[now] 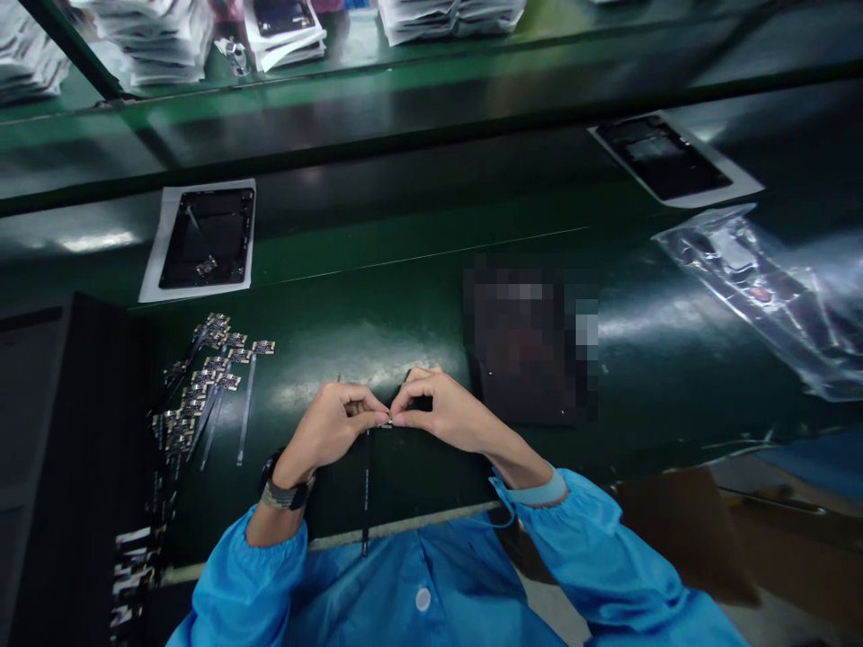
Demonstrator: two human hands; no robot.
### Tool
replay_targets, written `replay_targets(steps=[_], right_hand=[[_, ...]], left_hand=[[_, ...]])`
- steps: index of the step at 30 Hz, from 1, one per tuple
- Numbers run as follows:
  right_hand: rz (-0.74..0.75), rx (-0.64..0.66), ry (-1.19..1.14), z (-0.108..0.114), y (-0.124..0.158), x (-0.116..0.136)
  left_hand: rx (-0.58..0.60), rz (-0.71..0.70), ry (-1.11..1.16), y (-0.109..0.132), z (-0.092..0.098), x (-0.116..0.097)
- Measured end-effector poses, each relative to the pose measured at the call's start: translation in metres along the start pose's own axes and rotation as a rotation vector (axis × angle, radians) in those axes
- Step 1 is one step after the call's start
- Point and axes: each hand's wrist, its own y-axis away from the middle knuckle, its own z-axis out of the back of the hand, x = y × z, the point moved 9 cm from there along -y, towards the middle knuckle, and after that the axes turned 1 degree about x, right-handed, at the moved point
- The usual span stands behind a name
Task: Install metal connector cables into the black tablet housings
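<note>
My left hand (335,422) and my right hand (441,411) meet fingertip to fingertip low over the dark green bench (378,305). Both pinch the top end of a thin black flex cable (366,490), which hangs down from my fingers toward the bench's front edge. A tiny part at the cable's head sits between my fingertips; I cannot make it out. I wear blue sleeves and a watch on the left wrist. A fan of similar flex cables with small boards (206,377) lies to the left of my left hand.
A black device on white backing (209,238) lies at the back left, and another one (667,160) at the back right. A crumpled clear plastic bag (769,296) lies at the right. Stacks of white packets (155,36) stand on the far shelf. A brown box (680,530) sits at lower right.
</note>
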Motion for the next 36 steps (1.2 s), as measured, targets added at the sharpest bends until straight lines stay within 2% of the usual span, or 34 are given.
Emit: replay_targets(steps=[7, 10, 13, 16, 21, 23, 25, 28, 31, 34, 36], right_hand=[[0.008, 0.016, 0.013, 0.000, 0.000, 0.001], [0.032, 0.035, -0.009, 0.003, 0.002, 0.005], [0.120, -0.003, -0.088, 0.016, 0.006, 0.015], [0.157, -0.137, -0.064, 0.042, 0.017, 0.019], [0.185, -0.500, 0.221, 0.105, 0.048, 0.010], [0.192, -0.573, 0.341, 0.125, 0.058, 0.001], [0.184, -0.590, 0.439, 0.140, 0.063, -0.011], [0.153, -0.575, 0.542, 0.153, 0.069, -0.025], [0.122, -0.539, 0.588, 0.157, 0.074, -0.031], [0.098, -0.519, 0.592, 0.156, 0.078, -0.033], [0.092, -0.496, 0.590, 0.152, 0.078, -0.032]], left_hand=[[0.016, -0.023, 0.010, -0.001, -0.004, -0.001], [-0.007, -0.054, -0.089, 0.004, 0.005, -0.007], [-0.129, -0.075, -0.345, 0.017, 0.033, -0.010], [-0.321, -0.041, -0.592, 0.038, 0.072, -0.005], [-0.556, 0.056, -0.793, 0.061, 0.121, 0.005], [-0.647, 0.087, -0.833, 0.061, 0.135, 0.005], [-0.717, 0.091, -0.883, 0.054, 0.147, 0.004], [-0.709, 0.044, -0.957, 0.037, 0.155, 0.002], [-0.676, 0.000, -0.997, 0.025, 0.160, 0.002], [-0.659, -0.006, -0.922, 0.026, 0.161, -0.005], [-0.666, 0.019, -0.830, 0.038, 0.162, -0.014]])
